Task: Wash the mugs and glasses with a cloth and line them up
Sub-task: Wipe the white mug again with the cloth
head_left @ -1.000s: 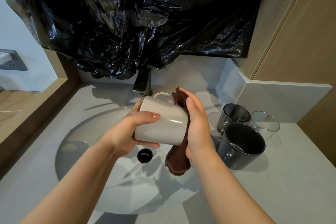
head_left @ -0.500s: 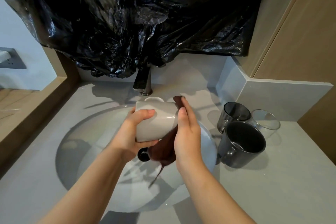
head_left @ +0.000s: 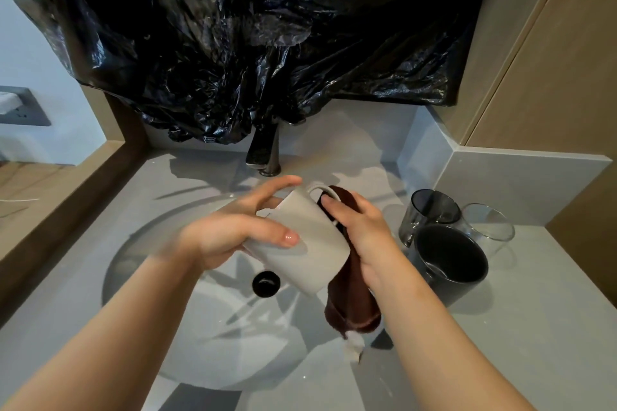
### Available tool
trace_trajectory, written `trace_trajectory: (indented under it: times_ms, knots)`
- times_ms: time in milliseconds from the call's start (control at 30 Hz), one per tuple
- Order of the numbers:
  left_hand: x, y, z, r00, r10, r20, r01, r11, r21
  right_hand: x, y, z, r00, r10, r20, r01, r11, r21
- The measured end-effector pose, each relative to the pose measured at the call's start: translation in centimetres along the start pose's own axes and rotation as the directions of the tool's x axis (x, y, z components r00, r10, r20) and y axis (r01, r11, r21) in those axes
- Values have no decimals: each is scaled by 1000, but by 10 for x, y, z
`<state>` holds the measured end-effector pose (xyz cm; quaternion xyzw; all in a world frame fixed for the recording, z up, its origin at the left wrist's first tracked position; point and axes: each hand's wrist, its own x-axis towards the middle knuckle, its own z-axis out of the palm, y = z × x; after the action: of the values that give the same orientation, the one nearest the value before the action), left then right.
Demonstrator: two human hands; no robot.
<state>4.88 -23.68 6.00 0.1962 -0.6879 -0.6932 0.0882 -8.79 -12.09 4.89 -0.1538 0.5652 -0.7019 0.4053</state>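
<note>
Over the basin I hold a white mug (head_left: 310, 250) tilted, its handle pointing away from me. My left hand (head_left: 230, 230) grips the mug's body, thumb across its side. My right hand (head_left: 360, 227) presses a dark brown cloth (head_left: 354, 304) against the mug's right side near the handle; the cloth hangs down below the mug. On the counter to the right stand a dark grey mug (head_left: 450, 260), a smoked glass (head_left: 430, 213) and a clear glass (head_left: 487, 223), close together.
The round sink (head_left: 160, 294) has a black drain plug (head_left: 266, 283). A dark tap (head_left: 263, 153) rises behind it, under a black plastic sheet (head_left: 250, 37) covering the wall. A wooden ledge (head_left: 50, 197) runs on the left; grey counter (head_left: 534, 327) extends right.
The mug has turned in my left hand so its base tips toward me. My right hand moved with the cloth up to the handle side, and the cloth now hangs lower.
</note>
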Motion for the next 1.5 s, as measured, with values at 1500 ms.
trace_trajectory:
  times_ms: [1500]
  knots:
    - [1, -32, -44, 773, -23, 634, 308, 887, -344, -14, -21, 5, 628, 316, 711, 676, 231, -700]
